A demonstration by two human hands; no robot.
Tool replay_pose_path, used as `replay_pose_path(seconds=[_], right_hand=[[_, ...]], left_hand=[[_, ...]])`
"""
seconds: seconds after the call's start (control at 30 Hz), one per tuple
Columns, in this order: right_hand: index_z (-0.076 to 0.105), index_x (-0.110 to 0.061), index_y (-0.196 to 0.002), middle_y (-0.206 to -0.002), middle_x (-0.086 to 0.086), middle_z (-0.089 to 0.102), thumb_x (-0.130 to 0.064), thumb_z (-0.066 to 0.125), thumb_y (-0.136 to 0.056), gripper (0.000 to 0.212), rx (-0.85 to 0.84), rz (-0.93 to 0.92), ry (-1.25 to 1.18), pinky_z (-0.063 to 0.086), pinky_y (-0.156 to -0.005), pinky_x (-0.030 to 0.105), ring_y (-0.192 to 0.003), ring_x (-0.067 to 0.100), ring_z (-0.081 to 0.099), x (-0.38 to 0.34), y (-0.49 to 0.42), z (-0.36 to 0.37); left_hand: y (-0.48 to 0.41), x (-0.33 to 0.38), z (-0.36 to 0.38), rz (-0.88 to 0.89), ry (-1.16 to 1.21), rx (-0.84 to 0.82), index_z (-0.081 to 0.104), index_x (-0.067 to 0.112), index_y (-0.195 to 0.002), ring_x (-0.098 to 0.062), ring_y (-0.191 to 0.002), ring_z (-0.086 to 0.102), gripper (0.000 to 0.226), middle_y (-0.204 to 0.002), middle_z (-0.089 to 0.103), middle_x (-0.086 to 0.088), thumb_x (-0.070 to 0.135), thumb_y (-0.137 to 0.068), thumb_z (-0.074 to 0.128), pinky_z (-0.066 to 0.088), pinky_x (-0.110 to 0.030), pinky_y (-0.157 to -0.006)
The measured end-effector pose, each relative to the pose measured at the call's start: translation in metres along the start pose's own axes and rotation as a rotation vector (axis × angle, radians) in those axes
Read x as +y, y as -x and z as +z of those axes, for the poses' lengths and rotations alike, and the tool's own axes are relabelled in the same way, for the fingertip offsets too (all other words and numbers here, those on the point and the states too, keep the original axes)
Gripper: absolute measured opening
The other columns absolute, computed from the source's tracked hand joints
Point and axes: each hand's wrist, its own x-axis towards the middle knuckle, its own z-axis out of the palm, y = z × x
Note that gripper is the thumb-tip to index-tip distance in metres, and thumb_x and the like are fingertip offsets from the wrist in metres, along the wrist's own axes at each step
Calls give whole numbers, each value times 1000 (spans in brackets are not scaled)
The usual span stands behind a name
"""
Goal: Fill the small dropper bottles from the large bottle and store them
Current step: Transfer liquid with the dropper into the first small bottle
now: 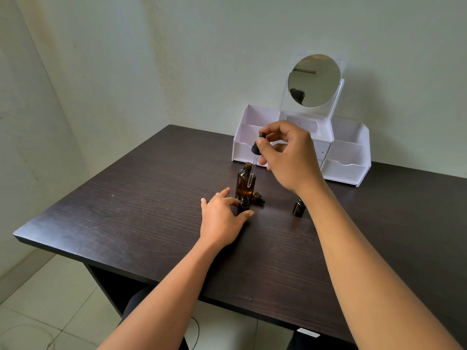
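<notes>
Dropper near uncapped large bottle

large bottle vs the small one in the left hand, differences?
The large bottle is taller and wider than the small bottle. The left hand grips the small bottle; the large bottle stands free. Both are brown, upright and uncapped.

right hand raised, fingers pinching; left hand low, gripping
</notes>
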Motion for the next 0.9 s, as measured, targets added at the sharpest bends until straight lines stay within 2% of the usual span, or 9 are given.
replay_pose_path(seconds=[0.17,0.3,0.5,0.9], right_hand=[[64,-23,-98,-92,-10,66,-20,66,-93,6,-26,24,27,61,-61,39,-62,15,71,7,7,6],[65,-18,-103,-92,-10,66,-20,66,-94,10,-33,31,48,61,-62,38,-62,15,71,11,9,9],[65,-19,-104,-94,-8,66,-20,66,-94,10,-39,42,57,61,-62,36,-64,14,71,14,10,12],[66,-19,-102,-95,-7,67,-20,65,-94,8,-57,56,73,61,-60,33,-62,11,71,16,9,14]], left_hand=[[-1,-1,1,7,-3,-1,66,25,-124,-24,-147,24,48,-159,31,3,50,-84,71,-4,-51,-118],[-1,-1,2,6,-6,4,66,25,-123,-24,-147,24,47,-159,31,2,50,-84,71,-5,-50,-118],[-2,-2,2,20,-2,5,67,26,-121,-23,-146,29,44,-158,31,2,50,-83,71,-4,-51,-118],[-2,0,1,2,6,2,67,26,-121,-25,-147,25,44,-159,30,3,49,-84,71,-4,-52,-118]])
